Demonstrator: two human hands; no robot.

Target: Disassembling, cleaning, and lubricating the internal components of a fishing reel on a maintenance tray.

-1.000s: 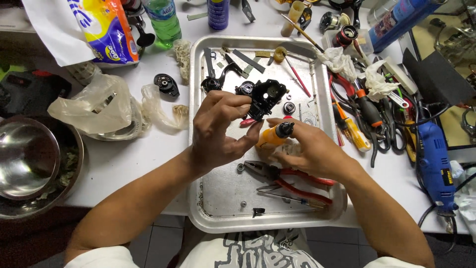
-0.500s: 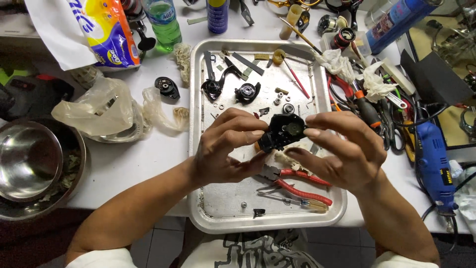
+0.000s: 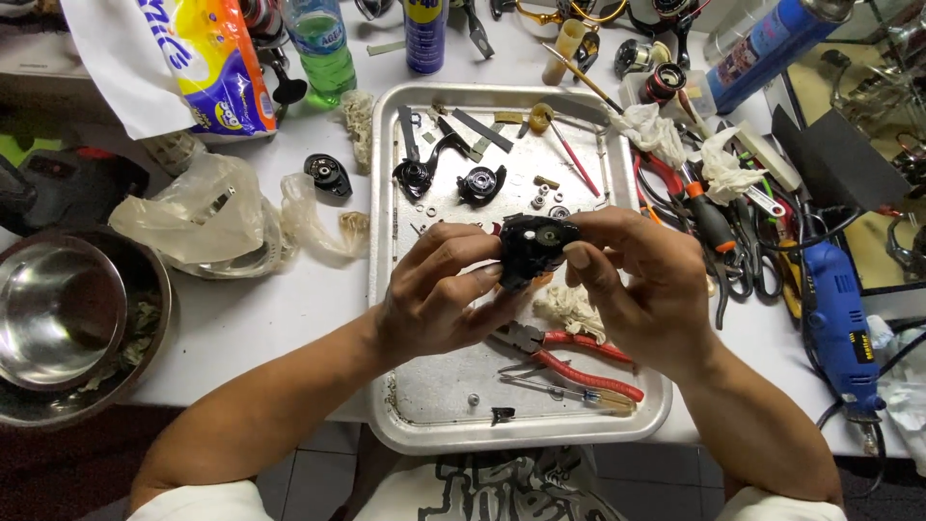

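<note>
Lighting bright, even, overhead; soft shadows. Glare on steel bowl [image 3: 60, 307] at 9 o'clock. Sharp focus; slight edge distortion.

black reel body [image 3: 533, 249], red-handled pliers [image 3: 579, 355], silver tray [image 3: 386, 289], blue drill [image 3: 839, 323]

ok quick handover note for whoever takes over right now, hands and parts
Left hand and right hand both grip the small black reel-like mechanism body above the shallow metal tray.
Loose black parts, washers and screws lie at the tray's far end; red-handled pliers lie near its front.
Done: body is apart, pieces laid out.
Left: loose pieces not yet fitted.
</note>
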